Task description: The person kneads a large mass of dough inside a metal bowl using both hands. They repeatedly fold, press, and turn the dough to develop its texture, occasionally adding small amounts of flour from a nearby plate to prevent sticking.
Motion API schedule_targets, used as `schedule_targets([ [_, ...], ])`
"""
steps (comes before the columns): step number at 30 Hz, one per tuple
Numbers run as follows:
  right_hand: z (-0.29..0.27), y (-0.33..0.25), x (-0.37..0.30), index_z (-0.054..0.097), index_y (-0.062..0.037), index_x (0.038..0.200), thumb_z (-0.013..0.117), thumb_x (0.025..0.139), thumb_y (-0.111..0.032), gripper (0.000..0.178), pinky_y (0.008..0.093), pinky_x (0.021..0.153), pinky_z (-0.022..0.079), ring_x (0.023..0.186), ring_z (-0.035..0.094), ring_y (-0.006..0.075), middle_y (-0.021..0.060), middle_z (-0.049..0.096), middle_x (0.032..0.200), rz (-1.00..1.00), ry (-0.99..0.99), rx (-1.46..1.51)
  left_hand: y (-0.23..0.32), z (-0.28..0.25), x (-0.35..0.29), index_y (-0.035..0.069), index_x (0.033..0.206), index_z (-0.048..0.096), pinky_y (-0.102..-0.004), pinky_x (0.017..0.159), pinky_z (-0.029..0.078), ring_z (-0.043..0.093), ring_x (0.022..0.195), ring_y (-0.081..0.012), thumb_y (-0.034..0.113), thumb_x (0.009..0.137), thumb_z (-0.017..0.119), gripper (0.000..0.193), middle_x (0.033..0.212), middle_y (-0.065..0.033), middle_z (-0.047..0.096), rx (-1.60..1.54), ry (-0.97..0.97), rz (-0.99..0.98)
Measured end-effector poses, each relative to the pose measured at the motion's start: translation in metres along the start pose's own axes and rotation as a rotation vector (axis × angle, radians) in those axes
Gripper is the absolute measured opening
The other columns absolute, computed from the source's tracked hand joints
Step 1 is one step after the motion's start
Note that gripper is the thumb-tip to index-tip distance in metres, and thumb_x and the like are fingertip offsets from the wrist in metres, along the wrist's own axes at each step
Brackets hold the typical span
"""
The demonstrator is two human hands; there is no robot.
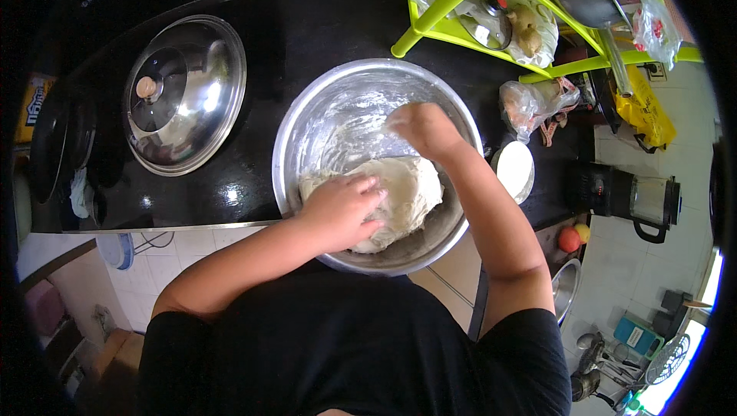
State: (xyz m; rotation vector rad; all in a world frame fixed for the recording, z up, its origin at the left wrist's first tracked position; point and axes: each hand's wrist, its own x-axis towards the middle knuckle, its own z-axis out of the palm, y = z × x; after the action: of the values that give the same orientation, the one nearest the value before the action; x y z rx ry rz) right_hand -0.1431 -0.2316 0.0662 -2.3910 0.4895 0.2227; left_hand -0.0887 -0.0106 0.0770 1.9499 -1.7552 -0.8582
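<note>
- Black shirt fills the lower middle of the view, nearest the camera, with two bare arms reaching forward from its sleeves.
- Just past it, a wide metal bowl sits at the front of a dark counter, its near rim reaching past the counter's edge.
- Dough lies inside the bowl, in the half nearer the person. What shows of it seems longer from left to right than from front to back, though a hand hides part.
- Left hand is the nearer one: it lies on the dough's left part, palm down, fingers a little bent and thumb apart, touching without gripping around it.
- Right hand is over the bowl's farther right part, apart in the view from the dough, which lies toward the person and slightly left of it. Its fingers curl inward and are blurred; whether they hold anything is unclear.
- As for looks, the dough is one pale, creamy-white lump, uneven, with creases and a ragged near edge; it appears soft.
- White residue streaks the bowl's far inner wall.
- Left of the bowl is a domed lid; right, a white dish.
</note>
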Motion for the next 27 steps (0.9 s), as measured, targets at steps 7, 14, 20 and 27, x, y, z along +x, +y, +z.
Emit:
schedule_targets([
  [7,-0.006,0.004,0.001,0.064,-0.0047,0.083,0.05,0.084,-0.024,0.024,0.0429,0.075,0.048,0.082,0.061,0.0358,0.0191,0.063,0.083,-0.016,-0.045,-0.217,-0.056,-0.025,-0.028,0.002,0.099,0.064,-0.034,0.084,0.048,0.062,0.097,-0.0238,0.008,0.082,0.062,0.019,0.102,-0.0113,0.065,-0.283,0.635,-0.015],
  [14,-0.016,0.013,-0.014,0.065,-0.0038,0.103,0.058,0.084,-0.021,0.027,0.0348,0.077,0.047,0.084,0.063,0.0286,0.0171,0.066,0.091,0.18,-0.035,-0.072,-0.078,-0.02,-0.032,0.004,0.095,0.063,-0.04,0.09,0.041,0.054,0.102,-0.0302,0.004,0.075,0.062,0.02,0.108,-0.0114,0.06,-0.043,0.915,-0.034],
  [20,0.004,0.028,-0.049,0.058,-0.0065,0.115,0.058,0.085,-0.032,0.04,0.034,0.088,0.046,0.096,0.062,0.0278,0.017,0.062,0.109,0.365,0.075,-0.05,-0.081,0.005,-0.031,0.002,0.129,0.038,-0.0423,0.1,0.033,0.041,0.119,-0.0357,0.005,0.071,0.066,0.064,0.127,-0.0188,0.045,-0.14,0.923,-0.264],
  [27,0.062,-0.063,-0.124,0.018,-0.0185,0.145,0.077,0.064,-0.048,0.104,0.0483,0.103,0.035,0.132,0.022,0.0472,0.0268,0.019,0.144,0.202,-0.373,-0.707,-0.081,0.013,-0.025,0.003,0.136,0.033,-0.0375,0.095,0.041,0.05,0.114,-0.0354,0.005,0.077,0.057,0.063,0.124,-0.0226,0.049,-0.415,0.739,-0.513],
])
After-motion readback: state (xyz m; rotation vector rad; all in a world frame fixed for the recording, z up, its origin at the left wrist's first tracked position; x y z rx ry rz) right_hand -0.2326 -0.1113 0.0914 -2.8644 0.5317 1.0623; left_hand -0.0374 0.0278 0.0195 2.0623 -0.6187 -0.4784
